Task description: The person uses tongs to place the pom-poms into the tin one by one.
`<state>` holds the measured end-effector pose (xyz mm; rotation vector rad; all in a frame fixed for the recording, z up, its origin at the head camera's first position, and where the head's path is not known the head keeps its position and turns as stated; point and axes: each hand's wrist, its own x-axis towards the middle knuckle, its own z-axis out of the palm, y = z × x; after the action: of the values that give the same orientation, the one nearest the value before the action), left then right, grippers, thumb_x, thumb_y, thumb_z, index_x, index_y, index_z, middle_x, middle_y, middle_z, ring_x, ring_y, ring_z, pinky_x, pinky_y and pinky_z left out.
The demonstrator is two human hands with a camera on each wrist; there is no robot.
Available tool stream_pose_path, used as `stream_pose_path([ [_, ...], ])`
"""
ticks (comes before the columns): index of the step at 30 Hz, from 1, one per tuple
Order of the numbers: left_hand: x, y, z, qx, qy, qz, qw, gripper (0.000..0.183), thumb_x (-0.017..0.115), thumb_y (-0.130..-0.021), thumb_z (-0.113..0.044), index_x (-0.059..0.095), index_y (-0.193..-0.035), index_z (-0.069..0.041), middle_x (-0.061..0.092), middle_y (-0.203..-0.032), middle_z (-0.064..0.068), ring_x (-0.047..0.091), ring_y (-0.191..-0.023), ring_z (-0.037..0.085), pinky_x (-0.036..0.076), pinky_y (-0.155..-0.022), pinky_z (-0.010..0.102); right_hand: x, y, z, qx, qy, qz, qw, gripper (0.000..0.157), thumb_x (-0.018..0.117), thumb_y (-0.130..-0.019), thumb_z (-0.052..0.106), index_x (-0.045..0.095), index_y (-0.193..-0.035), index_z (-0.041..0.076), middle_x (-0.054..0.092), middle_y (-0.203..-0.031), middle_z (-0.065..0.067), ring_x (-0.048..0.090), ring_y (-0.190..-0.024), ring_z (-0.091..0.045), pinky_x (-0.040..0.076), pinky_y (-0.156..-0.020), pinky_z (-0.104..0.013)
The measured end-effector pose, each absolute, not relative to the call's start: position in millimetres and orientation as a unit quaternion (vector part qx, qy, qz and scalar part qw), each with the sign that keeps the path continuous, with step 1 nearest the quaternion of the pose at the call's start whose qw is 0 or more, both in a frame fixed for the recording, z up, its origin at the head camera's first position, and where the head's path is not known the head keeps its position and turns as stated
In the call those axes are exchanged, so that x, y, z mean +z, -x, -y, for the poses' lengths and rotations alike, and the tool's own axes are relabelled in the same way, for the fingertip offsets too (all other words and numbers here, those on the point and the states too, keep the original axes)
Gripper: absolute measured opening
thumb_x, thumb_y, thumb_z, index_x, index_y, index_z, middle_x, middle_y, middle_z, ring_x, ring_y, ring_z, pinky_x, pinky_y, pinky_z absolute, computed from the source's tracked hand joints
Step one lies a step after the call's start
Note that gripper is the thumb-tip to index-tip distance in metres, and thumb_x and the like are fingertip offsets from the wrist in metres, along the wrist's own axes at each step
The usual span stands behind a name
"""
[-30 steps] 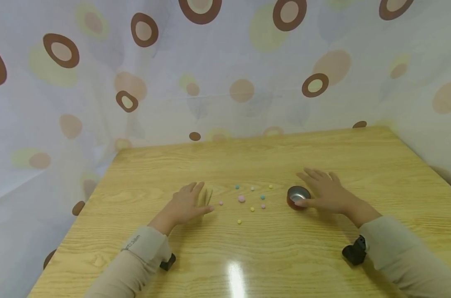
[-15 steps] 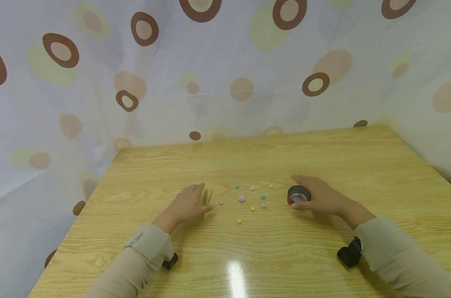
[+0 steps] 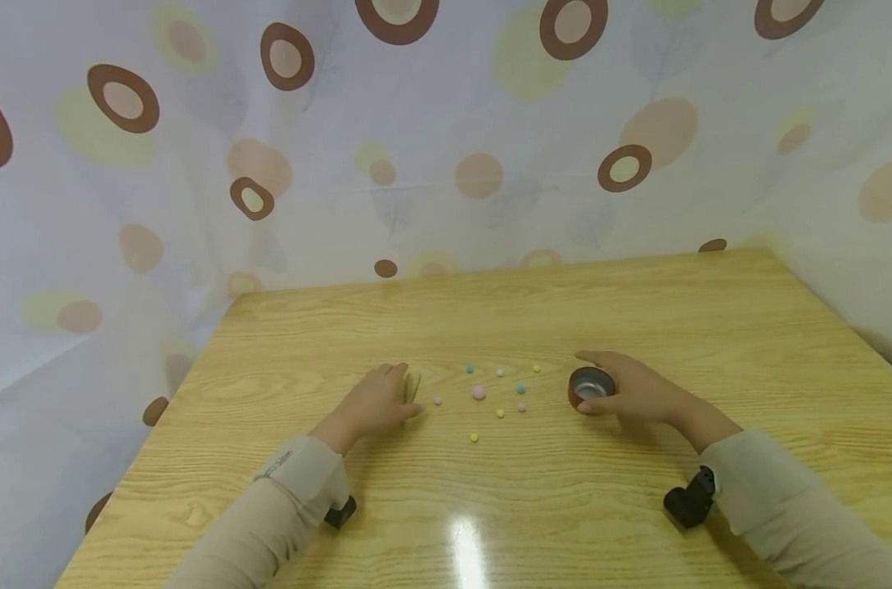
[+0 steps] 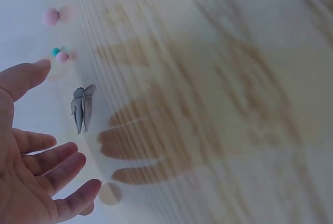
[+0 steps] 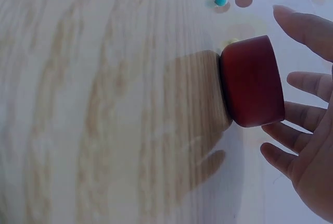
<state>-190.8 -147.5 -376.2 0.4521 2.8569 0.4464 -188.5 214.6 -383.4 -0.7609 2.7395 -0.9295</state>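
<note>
My left hand (image 3: 376, 401) is held low over the left part of the table, fingers spread and loosely bent. In the left wrist view, a small silver two-pronged object (image 4: 82, 109), looking like tweezers, lies just beyond the gap between thumb and fingers. A small round bowl (image 3: 591, 388), dark red outside and metallic inside, stands upright on the right. Around its right side curves my right hand (image 3: 641, 393), thumb in front and index finger behind. The right wrist view shows the thumb apart from the red bowl (image 5: 252, 82); whether the other fingertips touch it I cannot tell.
Several small coloured balls are scattered between the hands, among them a larger pink ball (image 3: 479, 393), a yellow ball (image 3: 474, 438) and a blue ball (image 3: 520, 389). The wooden table (image 3: 416, 523) backs onto a patterned curtain (image 3: 431, 123).
The right hand has lowered and its fingers have drawn in closer around the bowl. My left hand has shifted slightly to the right. Bowl and balls stay in place.
</note>
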Motion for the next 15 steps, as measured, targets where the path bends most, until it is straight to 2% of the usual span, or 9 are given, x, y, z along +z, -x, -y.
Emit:
stream_pose_path([
  [5,-378.8,193.1,145.7,0.147,-0.150,-0.972,0.106,0.077,0.059,-0.078,-0.041,0.027,-0.131,0.005,0.034,-0.129,0.022,0.031,-0.118,0.034,0.027,-0.096,0.043,-381.9,188.6,-214.9,-0.334,0.233,-0.909,0.090,0.075,0.065,-0.075,0.037,0.032,-0.130,-0.002,0.037,-0.125,-0.025,0.034,-0.112,-0.042,0.034,-0.083,-0.055],
  [15,-380.7,194.4,144.6,0.115,-0.168,-0.975,0.088,0.070,0.060,-0.078,-0.038,0.034,-0.127,0.006,0.041,-0.123,0.021,0.039,-0.113,0.034,0.033,-0.092,0.043,-381.5,188.5,-215.0,-0.335,0.231,-0.909,0.094,0.068,0.067,-0.074,0.032,0.039,-0.125,-0.002,0.041,-0.123,-0.023,0.040,-0.109,-0.038,0.039,-0.082,-0.048],
])
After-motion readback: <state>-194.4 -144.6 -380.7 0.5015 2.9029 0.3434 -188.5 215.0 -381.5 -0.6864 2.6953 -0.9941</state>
